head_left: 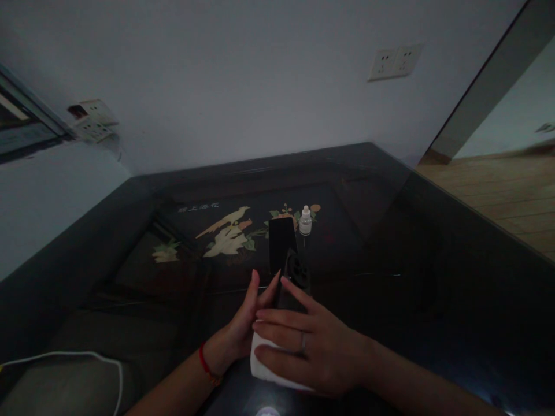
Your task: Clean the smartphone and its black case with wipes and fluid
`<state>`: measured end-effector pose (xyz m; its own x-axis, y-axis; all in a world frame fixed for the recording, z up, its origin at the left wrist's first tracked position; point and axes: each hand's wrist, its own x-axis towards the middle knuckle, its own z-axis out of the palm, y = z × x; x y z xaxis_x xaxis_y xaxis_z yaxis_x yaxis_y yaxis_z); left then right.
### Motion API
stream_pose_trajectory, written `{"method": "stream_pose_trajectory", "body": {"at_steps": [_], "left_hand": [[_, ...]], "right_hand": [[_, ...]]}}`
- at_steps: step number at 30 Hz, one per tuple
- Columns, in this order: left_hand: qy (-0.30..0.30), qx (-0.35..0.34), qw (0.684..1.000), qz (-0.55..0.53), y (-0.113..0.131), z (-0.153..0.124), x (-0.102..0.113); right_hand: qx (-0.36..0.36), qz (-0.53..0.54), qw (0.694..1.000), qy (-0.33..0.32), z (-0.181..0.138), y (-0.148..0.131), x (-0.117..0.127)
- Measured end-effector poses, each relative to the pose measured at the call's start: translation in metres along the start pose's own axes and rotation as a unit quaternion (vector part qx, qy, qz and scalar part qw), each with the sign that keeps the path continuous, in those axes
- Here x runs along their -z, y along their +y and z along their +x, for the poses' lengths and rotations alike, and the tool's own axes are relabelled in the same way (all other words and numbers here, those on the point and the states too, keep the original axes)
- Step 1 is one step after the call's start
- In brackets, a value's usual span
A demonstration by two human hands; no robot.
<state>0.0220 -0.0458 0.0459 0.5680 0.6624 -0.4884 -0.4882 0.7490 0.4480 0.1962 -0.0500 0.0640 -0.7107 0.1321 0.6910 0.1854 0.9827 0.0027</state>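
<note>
A dark smartphone point(298, 270) with a round camera cluster on its back is tilted up between my hands. My left hand point(243, 328) grips its left side from below, thumb raised and fingers partly behind it. Over the phone's lower back lies my right hand point(310, 341), forefinger along the phone's edge and the other fingers bent over a white folded tissue or cloth point(259, 364). The tissue sits between that hand and the phone, its far part hidden by the hand. Just beyond is a flat black rectangular thing point(281, 240) like a second phone, lying on the table.
A small white dropper bottle point(305, 222) stands upright beside the flat black thing. The glossy dark table point(368, 231) carries painted birds and flowers and meets the wall behind. A white cable point(82, 353) runs at lower left. Wall sockets point(394, 62) are at upper right.
</note>
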Motion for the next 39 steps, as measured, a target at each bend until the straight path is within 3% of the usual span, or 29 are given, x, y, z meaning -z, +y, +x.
{"method": "stream_pose_trajectory", "body": {"at_steps": [4, 8, 12, 16, 21, 26, 29, 32, 35, 37, 39], "left_hand": [[-0.015, -0.037, 0.999, -0.012, -0.002, -0.001, -0.001], [-0.099, -0.055, 0.992, -0.049, 0.0, -0.002, 0.002], [-0.173, -0.082, 0.977, -0.092, 0.007, 0.0, 0.005], [-0.205, -0.124, 0.965, -0.105, 0.011, 0.002, 0.01], [-0.213, -0.107, 0.966, -0.104, 0.015, -0.002, 0.018], [-0.232, -0.078, 0.964, -0.106, 0.018, -0.004, 0.012], [-0.243, -0.097, 0.957, -0.128, 0.016, -0.003, 0.012], [-0.217, -0.072, 0.964, -0.136, 0.013, -0.003, 0.012], [-0.189, -0.044, 0.97, -0.143, 0.011, -0.003, 0.013], [-0.183, -0.053, 0.97, -0.149, 0.011, -0.002, 0.014], [-0.191, -0.071, 0.968, -0.148, 0.012, -0.001, 0.016]], "right_hand": [[0.044, -0.071, 0.996, -0.022, -0.001, 0.001, 0.003], [0.04, -0.078, 0.996, -0.016, -0.004, 0.005, 0.004], [0.038, -0.073, 0.996, 0.016, -0.003, 0.011, 0.009], [0.027, -0.077, 0.995, 0.061, -0.007, 0.019, 0.014], [-0.097, -0.063, 0.989, 0.089, -0.02, 0.035, 0.015], [-0.27, -0.02, 0.95, 0.153, -0.027, 0.049, 0.011], [-0.231, -0.002, 0.965, 0.126, -0.022, 0.041, 0.008], [-0.11, 0.015, 0.991, 0.073, -0.012, 0.021, 0.006], [-0.019, 0.007, 0.997, 0.068, -0.007, 0.01, 0.005], [-0.049, -0.002, 0.996, 0.079, -0.01, 0.015, 0.004], [-0.149, -0.006, 0.985, 0.091, -0.016, 0.026, 0.003]]}}
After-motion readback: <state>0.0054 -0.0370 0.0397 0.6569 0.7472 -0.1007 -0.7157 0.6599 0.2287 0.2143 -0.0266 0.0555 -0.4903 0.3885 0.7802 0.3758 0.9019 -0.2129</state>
